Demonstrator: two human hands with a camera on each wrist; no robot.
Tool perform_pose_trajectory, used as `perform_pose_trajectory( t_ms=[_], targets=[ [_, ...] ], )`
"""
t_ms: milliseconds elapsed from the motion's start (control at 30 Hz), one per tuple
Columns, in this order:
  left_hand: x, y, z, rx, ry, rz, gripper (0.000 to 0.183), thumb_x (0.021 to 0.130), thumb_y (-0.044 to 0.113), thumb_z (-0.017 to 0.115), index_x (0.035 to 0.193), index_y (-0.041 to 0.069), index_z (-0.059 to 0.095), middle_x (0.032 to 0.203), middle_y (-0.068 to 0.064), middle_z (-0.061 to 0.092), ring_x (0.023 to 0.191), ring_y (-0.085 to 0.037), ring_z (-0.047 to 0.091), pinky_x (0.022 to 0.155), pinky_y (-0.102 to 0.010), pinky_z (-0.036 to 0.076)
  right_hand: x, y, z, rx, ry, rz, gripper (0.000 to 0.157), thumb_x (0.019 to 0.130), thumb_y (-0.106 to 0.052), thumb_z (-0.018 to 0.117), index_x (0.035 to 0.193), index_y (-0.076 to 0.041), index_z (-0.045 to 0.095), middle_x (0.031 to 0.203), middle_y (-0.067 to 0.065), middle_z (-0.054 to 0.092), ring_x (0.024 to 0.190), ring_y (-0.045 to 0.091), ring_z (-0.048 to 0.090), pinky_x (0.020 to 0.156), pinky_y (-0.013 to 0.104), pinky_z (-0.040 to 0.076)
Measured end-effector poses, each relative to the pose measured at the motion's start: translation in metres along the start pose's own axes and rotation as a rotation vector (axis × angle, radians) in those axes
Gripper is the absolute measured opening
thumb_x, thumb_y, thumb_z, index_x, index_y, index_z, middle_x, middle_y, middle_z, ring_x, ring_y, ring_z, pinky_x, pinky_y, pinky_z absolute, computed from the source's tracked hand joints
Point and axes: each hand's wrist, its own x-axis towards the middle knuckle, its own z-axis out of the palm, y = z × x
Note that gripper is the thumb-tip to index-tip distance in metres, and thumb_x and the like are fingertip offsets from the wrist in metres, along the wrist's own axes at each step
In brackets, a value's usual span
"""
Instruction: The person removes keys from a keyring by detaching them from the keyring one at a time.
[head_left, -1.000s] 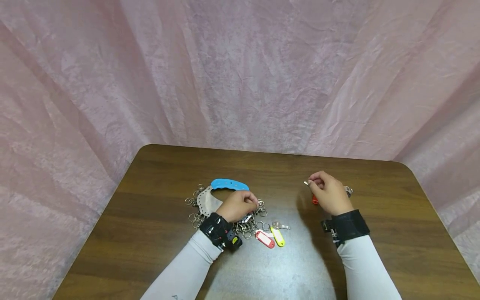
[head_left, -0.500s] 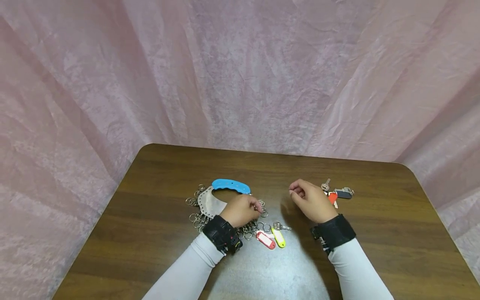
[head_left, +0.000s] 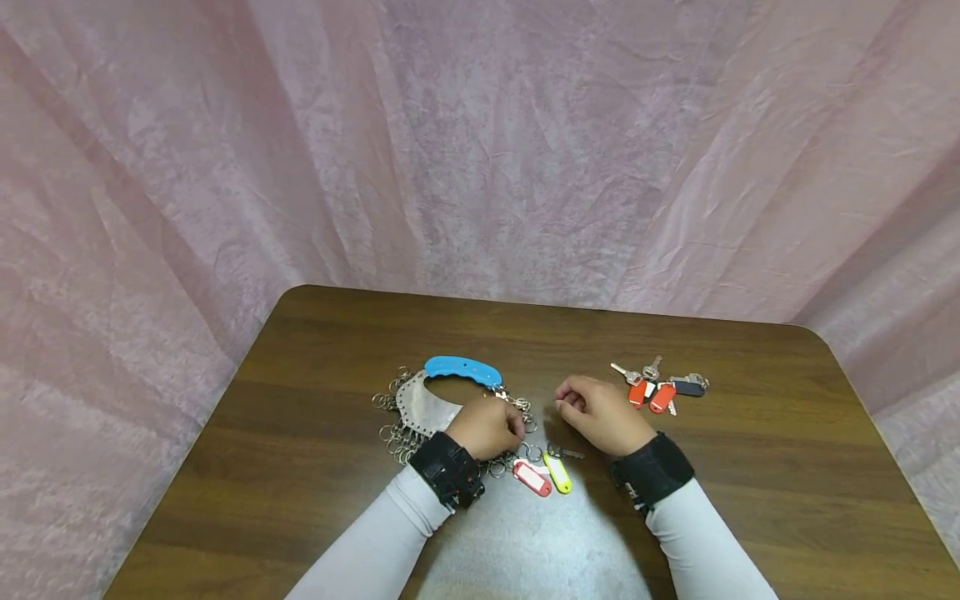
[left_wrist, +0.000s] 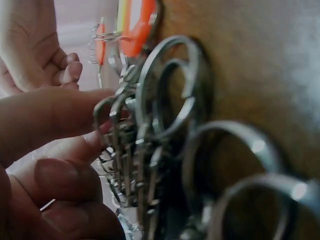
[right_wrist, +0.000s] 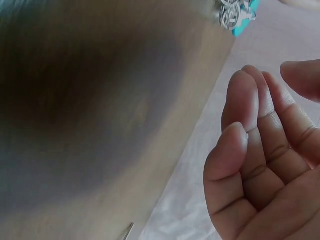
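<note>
A curved metal key carrier (head_left: 422, 408) with a blue handle (head_left: 461, 368) lies on the table, its edge lined with many rings and clips. My left hand (head_left: 483, 429) is over its right side; in the left wrist view the index finger and thumb pinch one of the metal clips (left_wrist: 117, 107). Right of centre, my right hand (head_left: 600, 414) hovers with loosely curved fingers (right_wrist: 240, 100) and nothing in them. Beside the carrier lie a red key tag (head_left: 532, 478), a yellow key tag (head_left: 557, 472) and a key (head_left: 566, 452).
Right of my right hand lie several keys (head_left: 628, 374) with orange-red tags (head_left: 662, 398) and a dark key fob (head_left: 688, 387). The wooden table (head_left: 300, 467) ends at a pink curtain (head_left: 480, 167) behind.
My right hand has let go of a key with an orange-red tag at the right-hand group and moved left toward the carrier. My left hand has shifted slightly right, staying at the carrier.
</note>
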Motion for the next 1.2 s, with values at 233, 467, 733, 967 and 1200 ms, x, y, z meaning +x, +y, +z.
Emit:
perform_pose_trajectory(
  t_ms=[233,467,733,967,1200],
  targets=[
    [-0.001,0.001,0.004,0.029,0.01,-0.004,0.018,0.067,0.011,0.07,0.06,0.024,0.06,0.057,0.014,0.051,0.056,-0.007,0.048,0.05,-0.023,0.037,-0.001,-0.006,0.006,0.012,-0.03,-0.002,0.005,0.084,-0.014,0.066,0.088,-0.014,0.062,0.074,-0.01,0.055,0.065,0.003,0.052,0.058,0.025,0.046],
    [0.0,0.0,0.007,0.04,0.013,-0.033,0.019,0.068,0.01,0.07,0.061,0.024,0.059,0.058,0.014,0.051,0.055,-0.006,0.047,0.05,-0.022,0.038,-0.003,-0.014,0.013,0.032,-0.1,-0.046,0.007,0.085,-0.013,0.066,0.091,-0.014,0.063,0.075,-0.009,0.055,0.066,0.003,0.053,0.059,0.024,0.046],
    [0.002,0.001,0.002,-0.027,0.023,-0.058,0.014,0.073,0.01,0.068,0.068,0.02,0.061,0.056,0.011,0.051,0.055,-0.007,0.048,0.051,-0.023,0.038,-0.004,-0.016,0.022,0.058,-0.184,-0.156,0.011,0.084,-0.011,0.064,0.095,-0.011,0.063,0.076,-0.01,0.056,0.068,0.003,0.054,0.061,0.025,0.047],
    [0.002,-0.002,-0.002,-0.109,0.051,-0.086,0.01,0.076,0.01,0.065,0.073,0.018,0.06,0.06,0.008,0.052,0.053,-0.007,0.048,0.049,-0.022,0.039,-0.005,-0.019,0.024,0.043,-0.227,-0.176,0.013,0.084,-0.017,0.069,0.095,-0.012,0.063,0.076,-0.011,0.055,0.069,0.004,0.054,0.062,0.024,0.047],
    [0.002,-0.003,-0.007,-0.14,0.069,-0.1,0.006,0.076,0.012,0.064,0.075,0.016,0.059,0.062,0.007,0.051,0.054,-0.007,0.048,0.05,-0.023,0.039,-0.005,-0.016,0.027,0.055,-0.231,-0.166,0.014,0.081,-0.014,0.072,0.091,-0.011,0.062,0.077,-0.007,0.056,0.069,0.008,0.055,0.062,0.024,0.047]
  ],
)
